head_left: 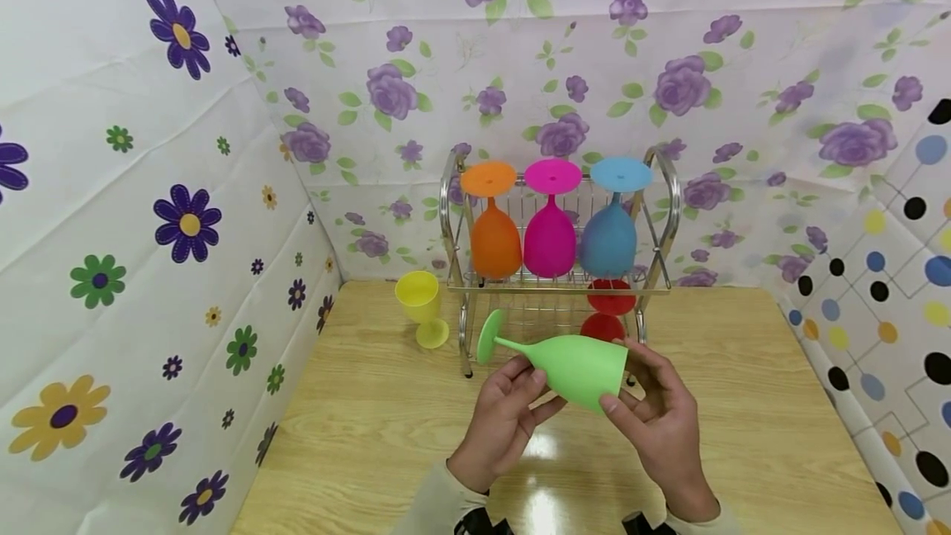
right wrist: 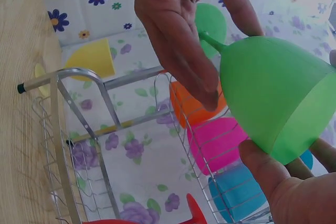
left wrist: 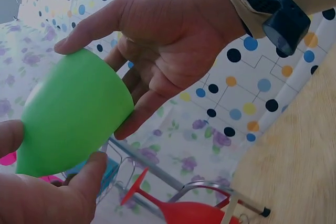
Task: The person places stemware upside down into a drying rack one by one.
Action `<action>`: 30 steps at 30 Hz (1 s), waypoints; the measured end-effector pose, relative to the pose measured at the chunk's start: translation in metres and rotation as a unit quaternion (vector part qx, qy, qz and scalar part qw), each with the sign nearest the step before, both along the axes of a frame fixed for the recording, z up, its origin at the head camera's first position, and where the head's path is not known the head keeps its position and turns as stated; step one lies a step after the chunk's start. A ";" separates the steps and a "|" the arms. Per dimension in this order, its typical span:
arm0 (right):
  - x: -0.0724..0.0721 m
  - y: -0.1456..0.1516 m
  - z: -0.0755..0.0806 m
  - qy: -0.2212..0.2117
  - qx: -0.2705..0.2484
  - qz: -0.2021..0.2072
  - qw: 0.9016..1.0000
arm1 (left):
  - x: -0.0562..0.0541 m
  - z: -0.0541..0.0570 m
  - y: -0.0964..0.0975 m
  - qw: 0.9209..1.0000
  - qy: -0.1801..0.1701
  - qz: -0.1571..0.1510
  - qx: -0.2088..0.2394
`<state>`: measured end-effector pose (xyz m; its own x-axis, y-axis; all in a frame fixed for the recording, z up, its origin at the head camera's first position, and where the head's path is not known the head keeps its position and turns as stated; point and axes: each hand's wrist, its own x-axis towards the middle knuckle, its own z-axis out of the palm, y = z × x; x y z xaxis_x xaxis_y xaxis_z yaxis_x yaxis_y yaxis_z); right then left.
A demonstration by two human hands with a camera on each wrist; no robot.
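A green plastic goblet (head_left: 575,366) lies sideways in the air above the table, its foot toward the left and its mouth toward the right. My left hand (head_left: 501,419) holds it at the lower bowl, near the stem. With thumb and fingers, my right hand (head_left: 664,419) grips it at the rim. Behind it, an orange goblet (head_left: 495,246), a pink goblet (head_left: 551,246) and a blue goblet (head_left: 609,242) stand upside down in a row on the upper tier of a silver wire rack (head_left: 550,291). A red goblet (left wrist: 189,212) is on the lower tier, at the right.
Left of the rack, a yellow goblet (head_left: 418,295) stands upright on the wooden table (head_left: 357,428). Flower-printed sheeting (head_left: 371,147) hangs behind and at the left; a dotted sheet (head_left: 884,337) borders the right side.
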<state>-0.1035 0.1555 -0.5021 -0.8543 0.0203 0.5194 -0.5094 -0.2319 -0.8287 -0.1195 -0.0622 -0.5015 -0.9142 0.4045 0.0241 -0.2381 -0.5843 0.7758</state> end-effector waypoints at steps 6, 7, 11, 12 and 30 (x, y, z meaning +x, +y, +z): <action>0.001 -0.003 0.000 0.002 -0.002 0.003 1.000 | -0.001 0.000 0.002 1.000 0.001 0.004 0.011; 0.001 -0.003 0.000 0.002 -0.002 0.003 1.000 | -0.001 -0.001 0.002 1.000 0.001 0.005 0.011; 0.000 -0.004 0.000 -0.009 0.003 0.004 1.000 | -0.002 -0.002 0.001 1.000 -0.009 0.012 0.015; 0.000 -0.004 -0.001 -0.011 0.007 0.004 1.000 | -0.002 -0.002 0.000 1.000 -0.009 0.014 0.014; -0.011 0.010 -0.012 -0.074 0.144 -0.044 0.986 | -0.016 -0.001 -0.027 0.964 0.115 0.129 -0.200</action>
